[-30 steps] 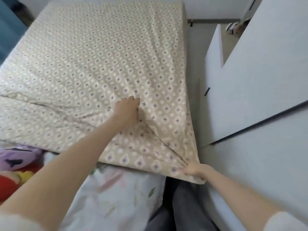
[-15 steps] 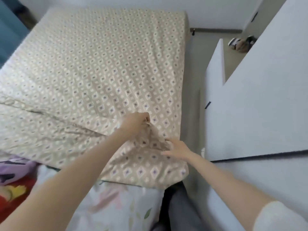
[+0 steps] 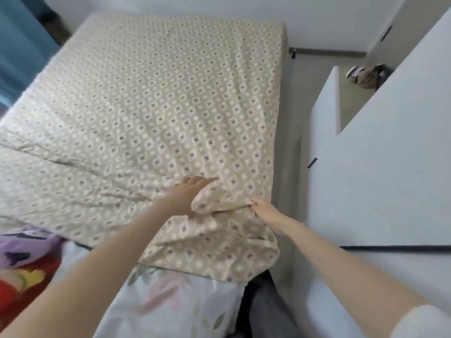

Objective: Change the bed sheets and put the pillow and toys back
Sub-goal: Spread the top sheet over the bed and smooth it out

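subject: beige sheet (image 3: 151, 113) with a diamond print, spread over the bed to the left of the white cabinet (image 3: 390, 154).
long axis: runs from the near edge to the far wall, alongside the cabinet's front, with a strip of floor between them.
loose corner: the near corner on the cabinet side is bunched and folded over itself; its tip points toward the wearer and hangs past the bed's near edge.
creases: one long ridge crosses the near half, slanting away from the cabinet.
left hand (image 3: 190, 193): fingers straight, laid on the sheet and pushed against the raised fold – thumb hidden under the cloth.
right hand (image 3: 266, 213): on the cabinet side of the fold, fingers curled round the bunched cloth, pinching it tight.
floral fabric (image 3: 170, 301): pale, below the loose corner, partly overlapped by it.
plush toy (image 3: 24, 259): purple, red and yellow, farthest from the cabinet at the near edge; blurred.
shoes (image 3: 363, 74): on the floor behind the cabinet's far end.
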Tool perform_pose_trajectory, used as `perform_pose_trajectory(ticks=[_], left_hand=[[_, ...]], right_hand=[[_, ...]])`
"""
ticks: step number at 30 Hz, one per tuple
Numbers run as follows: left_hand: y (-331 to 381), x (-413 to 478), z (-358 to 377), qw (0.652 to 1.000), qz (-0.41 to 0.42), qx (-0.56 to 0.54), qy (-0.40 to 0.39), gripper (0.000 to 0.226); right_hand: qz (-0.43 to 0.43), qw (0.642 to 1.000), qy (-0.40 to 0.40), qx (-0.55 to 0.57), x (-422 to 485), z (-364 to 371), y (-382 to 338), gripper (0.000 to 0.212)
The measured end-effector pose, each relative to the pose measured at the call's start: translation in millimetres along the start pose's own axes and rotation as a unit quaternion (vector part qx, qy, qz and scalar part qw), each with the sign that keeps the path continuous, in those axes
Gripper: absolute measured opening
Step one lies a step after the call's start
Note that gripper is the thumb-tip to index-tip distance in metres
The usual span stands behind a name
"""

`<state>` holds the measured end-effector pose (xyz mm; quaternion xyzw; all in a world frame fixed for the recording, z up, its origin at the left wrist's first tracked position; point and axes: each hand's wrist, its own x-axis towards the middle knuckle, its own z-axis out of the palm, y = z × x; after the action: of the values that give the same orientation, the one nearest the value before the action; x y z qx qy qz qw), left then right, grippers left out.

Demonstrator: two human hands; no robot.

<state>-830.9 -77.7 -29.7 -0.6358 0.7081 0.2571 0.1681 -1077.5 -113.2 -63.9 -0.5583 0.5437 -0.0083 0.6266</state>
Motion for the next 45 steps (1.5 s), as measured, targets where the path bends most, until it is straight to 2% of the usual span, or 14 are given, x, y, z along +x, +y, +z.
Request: perform_pose_trajectory(ticks=[1, 3, 6, 8, 10, 11, 15, 19, 24, 29, 35, 39, 42, 45], left_hand=[[1.7, -0.3, 3.7, 0.999, 0.004, 0.040, -0.003, 0.105], [5.8, 2.5, 12.6, 0.997, 0.001, 0.048, 0.053, 0.082], [14.8, 7.2, 13.4, 0.968, -0.037, -0.184, 0.166, 0.024], [19.0, 9.1, 5.2, 0.944, -0.025, -0.278, 0.175, 0.014], [14.7, 12.2, -3.4, 0.958, 0.007, -0.241, 0.158, 0.011], [10.4, 12.5, -6.7, 0.970, 0.023, -0.199, 0.135, 0.012], [-5.5, 6.2, -2.4, 0.999, 0.037, 0.009, -0.005, 0.084], [-6.9, -12.3, 24.4, 0.999, -0.006, 0.052, -0.012, 0.127], [-7.2, -19.7, 37.7, 0.980, 0.029, -0.056, 0.189, 0.073], [-2.1, -11.7, 12.9, 0.944, -0.016, -0.266, 0.193, 0.025], [13.2, 1.0, -9.8, 0.957, -0.019, -0.258, 0.133, 0.028], [20.6, 3.1, -13.6, 0.949, -0.072, -0.292, 0.094, 0.028], [26.4, 4.9, -14.1, 0.951, -0.108, -0.281, 0.077, 0.027], [28.3, 8.3, -16.9, 0.952, -0.130, -0.273, 0.056, 0.029]], right_hand=[[0.004, 1.000, -0.015, -0.003, -2.3, -1.5, 0.9, 0.031], [0.020, 0.999, -0.035, 0.008, -4.0, -4.2, 3.4, 0.035], [0.041, 0.998, -0.030, 0.027, -5.4, -8.2, 7.4, 0.034], [0.050, 0.998, -0.015, 0.024, -6.1, -9.7, 7.2, 0.030], [0.062, 0.997, -0.005, 0.050, -5.4, -8.0, 5.6, 0.034], [0.071, 0.995, -0.002, 0.065, -5.1, -5.3, 3.6, 0.034], [0.122, 0.965, -0.004, 0.232, -4.2, 7.8, -6.7, 0.028], [0.133, 0.926, -0.019, 0.353, -3.9, 8.4, -14.8, 0.028], [0.148, 0.920, -0.005, 0.364, -0.6, 4.6, -17.1, 0.026], [0.160, 0.952, 0.017, 0.260, 3.4, 4.6, -10.0, 0.023], [0.062, 0.997, 0.041, 0.011, -1.7, 20.6, -8.4, 0.031], [-0.071, 0.970, 0.203, -0.110, -5.4, 32.3, -5.8, 0.036], [-0.106, 0.988, 0.054, -0.100, -6.3, 37.6, -10.3, 0.023], [-0.084, 0.990, -0.039, -0.103, -6.6, 41.6, -10.0, 0.043]])
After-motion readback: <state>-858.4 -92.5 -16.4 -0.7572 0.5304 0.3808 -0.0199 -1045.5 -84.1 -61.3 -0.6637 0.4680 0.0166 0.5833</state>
